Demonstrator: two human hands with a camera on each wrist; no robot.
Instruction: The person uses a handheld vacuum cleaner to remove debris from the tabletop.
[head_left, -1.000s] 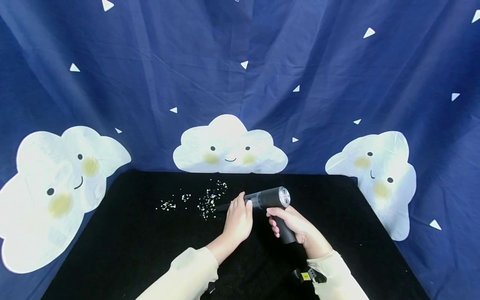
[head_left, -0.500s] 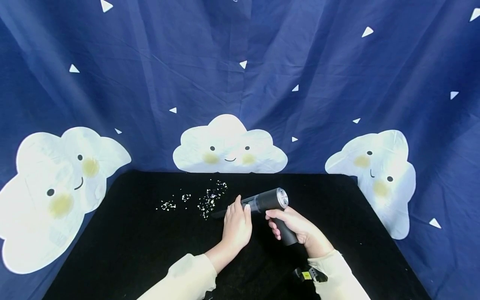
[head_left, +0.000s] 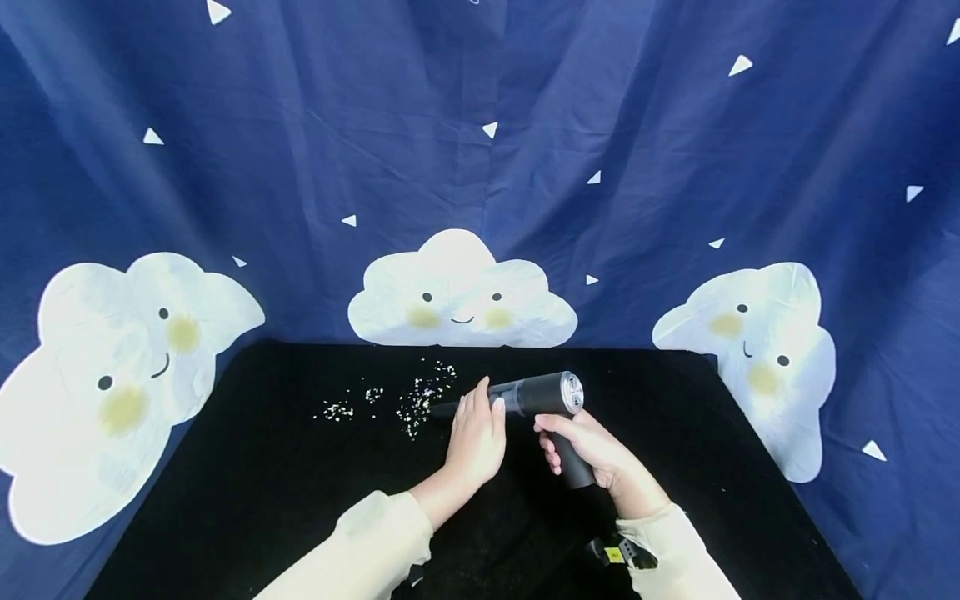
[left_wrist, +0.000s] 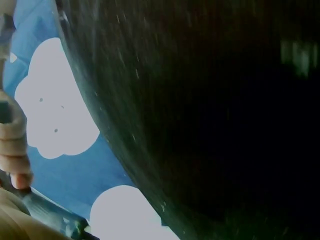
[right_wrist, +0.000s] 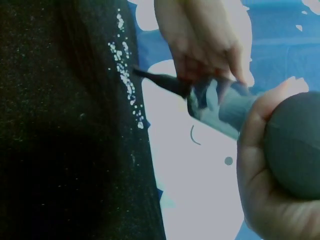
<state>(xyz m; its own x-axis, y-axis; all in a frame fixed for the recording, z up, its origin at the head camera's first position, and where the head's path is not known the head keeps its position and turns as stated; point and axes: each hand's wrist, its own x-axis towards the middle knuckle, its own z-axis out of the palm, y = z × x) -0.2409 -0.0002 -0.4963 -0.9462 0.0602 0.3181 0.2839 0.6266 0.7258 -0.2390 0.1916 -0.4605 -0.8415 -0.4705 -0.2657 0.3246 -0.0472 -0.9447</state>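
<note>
Head view: right hand (head_left: 592,454) grips vacuum (head_left: 543,398) handle, left hand (head_left: 475,433) curled round its front. Advice: keep nozzle (right_wrist: 160,81) low, sweep slowly through paper scraps (head_left: 420,396).

My left hand (head_left: 474,437) is covering the front of the vacuum (head_left: 542,394), so where its nozzle (head_left: 442,409) joins the body is hidden. At nine o'clock of the nozzle, the white scraps (head_left: 417,397) are too small to tell apart. My left wrist view is blurring into black cloth (left_wrist: 210,120), its edge cutting off my fingers (left_wrist: 14,150).
</note>
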